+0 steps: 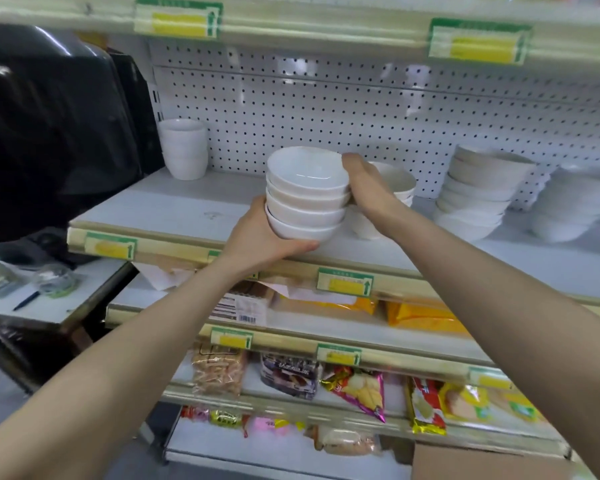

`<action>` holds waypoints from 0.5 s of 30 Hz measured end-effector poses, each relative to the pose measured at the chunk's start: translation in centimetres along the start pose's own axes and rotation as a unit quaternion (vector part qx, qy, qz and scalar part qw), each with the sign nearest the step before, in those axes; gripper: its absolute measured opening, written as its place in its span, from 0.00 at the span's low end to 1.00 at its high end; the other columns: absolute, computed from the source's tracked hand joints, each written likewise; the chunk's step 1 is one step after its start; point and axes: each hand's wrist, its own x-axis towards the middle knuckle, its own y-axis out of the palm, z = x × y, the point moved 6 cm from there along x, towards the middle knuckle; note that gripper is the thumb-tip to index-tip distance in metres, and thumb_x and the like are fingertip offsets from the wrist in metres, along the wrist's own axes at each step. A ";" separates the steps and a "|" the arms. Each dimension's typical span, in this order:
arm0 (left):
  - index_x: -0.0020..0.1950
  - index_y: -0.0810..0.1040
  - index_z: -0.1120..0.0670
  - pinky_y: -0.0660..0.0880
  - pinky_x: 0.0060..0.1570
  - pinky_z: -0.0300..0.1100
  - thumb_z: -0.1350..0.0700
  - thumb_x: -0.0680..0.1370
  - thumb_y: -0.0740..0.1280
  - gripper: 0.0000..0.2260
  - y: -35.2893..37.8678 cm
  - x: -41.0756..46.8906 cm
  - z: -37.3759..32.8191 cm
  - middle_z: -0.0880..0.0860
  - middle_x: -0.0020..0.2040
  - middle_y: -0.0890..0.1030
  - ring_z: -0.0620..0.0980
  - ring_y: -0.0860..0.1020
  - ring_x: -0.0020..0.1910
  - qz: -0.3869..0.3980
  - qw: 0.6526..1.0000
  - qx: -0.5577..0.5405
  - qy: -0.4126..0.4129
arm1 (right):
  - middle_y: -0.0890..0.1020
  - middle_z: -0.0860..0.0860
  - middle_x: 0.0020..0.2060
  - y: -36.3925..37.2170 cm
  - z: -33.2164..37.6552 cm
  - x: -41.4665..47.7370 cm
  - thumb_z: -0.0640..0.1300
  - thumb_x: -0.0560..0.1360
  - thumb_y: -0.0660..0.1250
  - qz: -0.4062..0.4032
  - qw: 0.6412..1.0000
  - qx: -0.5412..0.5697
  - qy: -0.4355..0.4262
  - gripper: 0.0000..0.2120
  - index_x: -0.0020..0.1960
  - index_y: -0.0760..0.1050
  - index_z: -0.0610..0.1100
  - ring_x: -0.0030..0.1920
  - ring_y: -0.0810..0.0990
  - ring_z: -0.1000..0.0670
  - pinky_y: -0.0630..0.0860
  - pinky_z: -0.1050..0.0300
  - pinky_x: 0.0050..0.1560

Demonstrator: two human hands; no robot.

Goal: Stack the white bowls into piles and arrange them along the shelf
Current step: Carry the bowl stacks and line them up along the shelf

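Note:
A pile of several white bowls [307, 194] hangs just above the front of the white shelf [174, 209]. My left hand [260, 237] cups the pile from below and the left. My right hand [368, 188] presses against its right side near the top. Behind my right hand stands another short pile of white bowls [397, 188], partly hidden. Further right are a taller pile of bowls [478, 192] and a blurred pile of white dishes [568, 206]. A stack of white cups [184, 148] stands at the back left against the pegboard.
A black plastic-wrapped bulk [49, 116] borders the shelf on the left. A small table [49, 306] with a pen and oddments sits lower left. Shelves below hold snack packets [357, 389] and boxes. An upper shelf edge with price tags [478, 41] runs overhead.

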 end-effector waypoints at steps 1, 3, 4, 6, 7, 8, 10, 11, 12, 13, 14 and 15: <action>0.64 0.69 0.46 0.78 0.55 0.48 0.34 0.54 0.79 0.43 0.4 -0.4 -0.6 0.41 0.58 0.79 0.42 0.78 0.56 -0.001 1.000 -0.002 0.002 | 0.80 0.51 0.46 -0.7 -0.1 -0.4 0.61 0.73 0.49 -0.002 1.000 -0.005 -0.004 0.16 0.44 0.72 0.55 0.51 0.77 0.47 0.73 0.47 0.60; 0.64 0.68 0.49 0.78 0.54 0.48 0.34 0.53 0.79 0.45 1.6 -1.2 -2.0 0.42 0.58 0.78 0.43 0.78 0.56 0.000 1.000 0.004 0.001 | 0.79 0.53 0.45 -2.6 -0.5 -1.5 0.59 0.76 0.49 -0.007 1.000 -0.016 -0.010 0.15 0.43 0.71 0.55 0.51 0.77 0.47 0.73 0.49 0.59; 0.65 0.67 0.50 0.78 0.54 0.48 0.33 0.53 0.78 0.46 2.4 -1.5 -2.8 0.42 0.58 0.77 0.44 0.78 0.56 0.001 1.000 0.005 0.003 | 0.80 0.52 0.46 -3.8 -0.7 -2.0 0.59 0.76 0.49 -0.011 1.000 -0.022 -0.009 0.16 0.44 0.72 0.54 0.52 0.78 0.47 0.73 0.49 0.60; 0.65 0.67 0.50 0.78 0.52 0.47 0.33 0.53 0.78 0.47 4.2 -2.0 -4.5 0.42 0.57 0.77 0.44 0.78 0.55 0.009 1.000 0.004 0.011 | 0.81 0.50 0.50 -6.1 -1.1 -3.0 0.61 0.74 0.48 -0.014 0.999 -0.039 -0.010 0.20 0.49 0.74 0.53 0.54 0.79 0.45 0.72 0.46 0.62; 0.65 0.67 0.50 0.77 0.51 0.45 0.33 0.53 0.78 0.46 5.2 -2.2 -5.5 0.41 0.55 0.76 0.44 0.77 0.55 0.015 1.000 0.001 0.017 | 0.81 0.50 0.51 -7.4 -1.3 -3.7 0.62 0.73 0.47 -0.018 0.999 -0.042 -0.016 0.21 0.49 0.74 0.54 0.55 0.79 0.45 0.72 0.44 0.63; 0.65 0.67 0.50 0.76 0.50 0.44 0.33 0.53 0.78 0.46 6.3 -2.3 -6.5 0.39 0.54 0.75 0.44 0.77 0.55 0.020 1.000 0.001 0.024 | 0.82 0.50 0.50 -8.8 -1.6 -4.2 0.63 0.72 0.47 -0.024 0.999 -0.040 -0.019 0.20 0.47 0.74 0.55 0.55 0.79 0.45 0.72 0.43 0.64; 0.65 0.67 0.49 0.75 0.51 0.43 0.33 0.54 0.77 0.45 8.7 -2.6 -8.6 0.40 0.55 0.74 0.43 0.76 0.55 0.033 0.999 -0.004 0.037 | 0.82 0.50 0.48 -11.8 -2.5 -5.3 0.65 0.70 0.48 -0.037 0.999 -0.035 -0.013 0.21 0.47 0.74 0.55 0.54 0.79 0.44 0.73 0.41 0.64; 0.66 0.67 0.48 0.76 0.52 0.44 0.32 0.54 0.78 0.46 10.0 -2.8 -9.6 0.41 0.57 0.75 0.43 0.76 0.56 0.042 0.998 -0.009 0.043 | 0.83 0.50 0.49 -13.4 -3.3 -5.7 0.66 0.70 0.48 -0.041 0.998 -0.037 -0.009 0.23 0.48 0.75 0.55 0.54 0.80 0.45 0.73 0.41 0.64; 0.66 0.66 0.48 0.76 0.54 0.44 0.32 0.54 0.78 0.46 11.5 -2.8 -10.6 0.42 0.59 0.75 0.43 0.76 0.57 0.052 0.997 -0.013 0.047 | 0.83 0.50 0.51 -15.2 -3.9 -6.3 0.66 0.70 0.48 -0.046 0.998 -0.039 -0.004 0.25 0.51 0.76 0.54 0.55 0.80 0.45 0.73 0.41 0.64; 0.66 0.65 0.48 0.76 0.55 0.45 0.33 0.55 0.79 0.46 13.0 -2.8 -11.6 0.42 0.60 0.76 0.43 0.76 0.58 0.061 0.997 -0.020 0.049 | 0.83 0.49 0.53 -16.9 -4.5 -6.9 0.66 0.69 0.48 -0.051 0.998 -0.041 0.004 0.27 0.54 0.76 0.53 0.56 0.79 0.44 0.72 0.41 0.64; 0.65 0.65 0.47 0.76 0.56 0.44 0.35 0.56 0.79 0.44 14.5 -3.0 -12.8 0.41 0.61 0.75 0.43 0.75 0.59 0.069 0.996 -0.026 0.054 | 0.82 0.49 0.55 -18.7 -5.4 -7.4 0.67 0.69 0.48 -0.058 0.997 -0.046 0.015 0.28 0.56 0.76 0.55 0.58 0.79 0.44 0.72 0.40 0.65; 0.64 0.65 0.46 0.75 0.55 0.42 0.36 0.57 0.80 0.42 16.1 -3.0 -14.0 0.41 0.61 0.75 0.42 0.75 0.59 0.076 0.995 -0.033 0.060 | 0.82 0.49 0.56 -20.5 -6.1 -7.9 0.67 0.68 0.47 -0.064 0.996 -0.050 0.021 0.27 0.56 0.76 0.56 0.58 0.78 0.43 0.72 0.40 0.65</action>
